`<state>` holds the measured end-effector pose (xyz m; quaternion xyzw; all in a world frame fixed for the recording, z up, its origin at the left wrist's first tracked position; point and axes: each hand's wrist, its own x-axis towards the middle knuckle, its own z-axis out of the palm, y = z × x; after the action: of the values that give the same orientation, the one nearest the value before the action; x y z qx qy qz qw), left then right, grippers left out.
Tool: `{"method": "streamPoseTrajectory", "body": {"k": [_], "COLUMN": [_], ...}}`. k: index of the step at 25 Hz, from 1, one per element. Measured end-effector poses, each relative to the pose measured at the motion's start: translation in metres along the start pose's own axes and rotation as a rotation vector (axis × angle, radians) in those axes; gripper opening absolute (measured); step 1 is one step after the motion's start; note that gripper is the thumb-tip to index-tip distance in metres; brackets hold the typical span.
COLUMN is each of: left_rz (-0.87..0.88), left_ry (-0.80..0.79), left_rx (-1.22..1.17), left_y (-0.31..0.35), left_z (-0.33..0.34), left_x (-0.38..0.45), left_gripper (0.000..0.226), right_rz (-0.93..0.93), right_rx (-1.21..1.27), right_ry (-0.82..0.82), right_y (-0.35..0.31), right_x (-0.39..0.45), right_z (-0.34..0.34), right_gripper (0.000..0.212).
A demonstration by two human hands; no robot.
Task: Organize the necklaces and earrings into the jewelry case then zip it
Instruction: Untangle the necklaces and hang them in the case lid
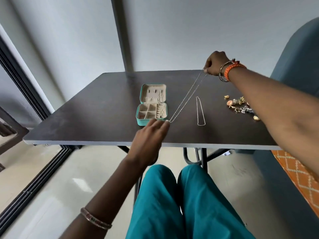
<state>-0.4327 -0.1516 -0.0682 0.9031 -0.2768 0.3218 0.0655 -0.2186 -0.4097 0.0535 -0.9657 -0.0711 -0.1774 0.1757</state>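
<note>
Head view: a person sits at a dark table (96, 107) with a thin silver chain (187, 95) drawn tight between both hands.
Right hand: the right hand (216, 63) is raised over the far edge of the table, fingers curled and pinching one end of the chain.
Left hand: the left hand (151, 133) is low by the near edge, fingers fairly straight; the chain's bottom loop sits at its fingertips (167, 121), but whether it is hooked or pinched there I cannot tell.
Case: the teal jewelry case (151, 105) lies open and flat just left of the chain, padded lid panel behind, divided tray in front, some small pieces already in its right side.
Waiting pieces: a second chain (200, 111) lies as a narrow loop to the right; a pile of earrings (241, 107) lies further right, partly hidden by the right forearm.
Handling: the chain looks very light, limp and quick to knot or snag, so holding it by both ends and keeping it taut seems wise.
Where to hold: near the clasp end, lowering the slack slowly toward the lid panel.
Risk: fine links could slip from the fingertips.
</note>
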Motion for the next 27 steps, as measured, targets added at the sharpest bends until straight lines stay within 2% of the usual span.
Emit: {"method": "streamPoseTrajectory", "body": {"k": [4,6,9,12,16,20,24,27], "left_rz": [0.009,0.013,0.007,-0.047,-0.069,-0.074,-0.186,-0.215], "left_ry": [-0.01,-0.012,-0.047,-0.098,-0.085,-0.104,-0.132,-0.104], "left_rx": [0.03,0.044,0.033,-0.031,-0.097,-0.2,-0.407,-0.422], "left_y": [0.014,0.018,0.021,0.024,0.028,0.026,0.015,0.016], "left_z": [0.019,0.024,0.035,0.046,0.056,0.064,0.072,0.075], "left_x": [0.014,0.025,0.041,0.054,0.071,0.073,0.074,0.073], "left_gripper": [0.049,0.046,0.021,0.027,0.029,0.018,0.009,0.009], "right_rz": [0.011,0.006,-0.019,-0.045,-0.172,-0.332,-0.385,-0.375], "right_rx": [0.002,-0.003,-0.064,-0.124,-0.27,-0.334,-0.365,-0.344], "right_ry": [0.041,0.05,0.04,0.027,-0.039,-0.102,-0.216,-0.251], "right_y": [0.007,0.009,0.011,0.015,0.013,0.007,0.003,0.002], "right_x": [0.028,0.044,0.066,0.078,0.089,0.098,0.103,0.111], "right_z": [0.021,0.035,0.06,0.082,0.108,0.128,0.138,0.137], "right_gripper": [0.011,0.01,0.016,0.018,0.017,0.017,0.019,0.016]}}
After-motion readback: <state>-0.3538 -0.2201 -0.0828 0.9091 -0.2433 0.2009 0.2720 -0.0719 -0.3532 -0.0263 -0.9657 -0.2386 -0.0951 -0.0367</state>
